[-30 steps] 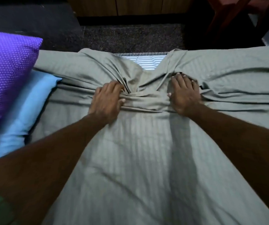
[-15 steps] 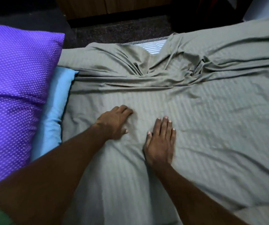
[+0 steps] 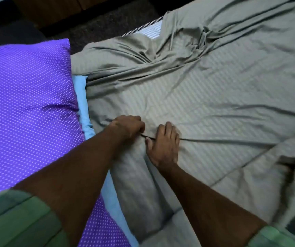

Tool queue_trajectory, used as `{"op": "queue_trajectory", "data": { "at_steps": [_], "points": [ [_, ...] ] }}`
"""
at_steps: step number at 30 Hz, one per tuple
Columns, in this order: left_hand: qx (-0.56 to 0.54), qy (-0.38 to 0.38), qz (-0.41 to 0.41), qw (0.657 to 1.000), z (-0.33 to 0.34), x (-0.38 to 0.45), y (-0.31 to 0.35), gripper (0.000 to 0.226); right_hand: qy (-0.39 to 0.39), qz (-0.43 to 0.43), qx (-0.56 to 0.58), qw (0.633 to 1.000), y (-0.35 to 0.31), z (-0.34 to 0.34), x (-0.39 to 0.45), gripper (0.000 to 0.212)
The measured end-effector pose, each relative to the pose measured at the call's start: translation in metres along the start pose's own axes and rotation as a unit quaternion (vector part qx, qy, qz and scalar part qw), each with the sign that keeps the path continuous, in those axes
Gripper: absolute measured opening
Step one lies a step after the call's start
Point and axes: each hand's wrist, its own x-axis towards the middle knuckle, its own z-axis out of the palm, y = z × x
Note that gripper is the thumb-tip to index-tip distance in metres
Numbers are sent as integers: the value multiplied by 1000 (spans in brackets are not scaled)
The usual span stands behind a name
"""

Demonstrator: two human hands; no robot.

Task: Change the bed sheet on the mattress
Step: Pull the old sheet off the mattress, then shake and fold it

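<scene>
Closest to the person are two bare arms with green sleeves [image 3: 18,220], reaching out over the bed. A little further on, the two hands sit close together on the grey-green striped bed sheet [image 3: 214,97].

The left hand [image 3: 127,127] is curled into a fist and seems to bunch a bit of the sheet under its fingers. The right hand [image 3: 163,143] lies just beside it. Its fingers are mostly straight and pressed down on the cloth, and its thumb is tucked at a small fold that runs between the two hands. I think the right hand pinches that fold, but it is hard to be sure.

The step looks like taking hold of the sheet so it can be pulled or smoothed. To do it well, both hands should grab a good bunch of cloth and pull the same way, slowly, so the sheet does not twist more.

To the left lies a big purple pillow with white dots [image 3: 27,107], on top of a light blue pillow [image 3: 85,111].

Further away the sheet is heaped in deep wrinkles. At the far edge it is pulled back, and the white and blue striped mattress [image 3: 152,32] shows. Past that is a dark floor [image 3: 96,27].
</scene>
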Motion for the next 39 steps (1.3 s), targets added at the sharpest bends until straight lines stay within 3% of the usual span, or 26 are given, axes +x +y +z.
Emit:
{"op": "queue_trajectory", "data": {
  "at_steps": [2,6,10,17,21,24,26,29,30,32,35,37,39],
  "points": [
    [70,47,28,996,1,-1,-4,43,38,3,2,999,1,4,-23,60],
    [171,104,40,979,-2,4,-14,37,44,6,-31,999,5,24,-46,41],
    [191,99,55,975,2,7,-22,38,60,-8,-30,998,-4,38,-38,13],
    [179,49,107,977,-3,2,-22,33,132,91,127,979,-18,52,-81,5],
    [190,3,155,969,-13,-2,-22,40,16,208,229,951,-36,41,-78,5],
    [193,-75,133,969,-13,-17,-28,53,-120,182,292,931,-50,42,-75,19],
    [203,-151,125,959,-7,-31,-29,56,-199,169,368,892,-56,41,-82,34],
    [229,-107,160,954,2,-39,-29,48,-170,231,486,825,-63,36,-102,45],
    [220,-70,176,957,4,-38,-29,46,-121,239,477,837,-64,37,-108,48],
    [196,-33,190,962,3,-39,-31,41,-25,219,363,906,-62,43,-117,47],
    [162,-76,144,973,4,-35,-31,29,28,124,139,982,-56,42,-121,48],
    [155,-97,139,973,15,-31,-31,33,39,56,30,997,-50,50,-117,35],
    [178,-78,147,970,24,-31,-28,41,43,72,69,994,-51,54,-111,21]
  ]
}}
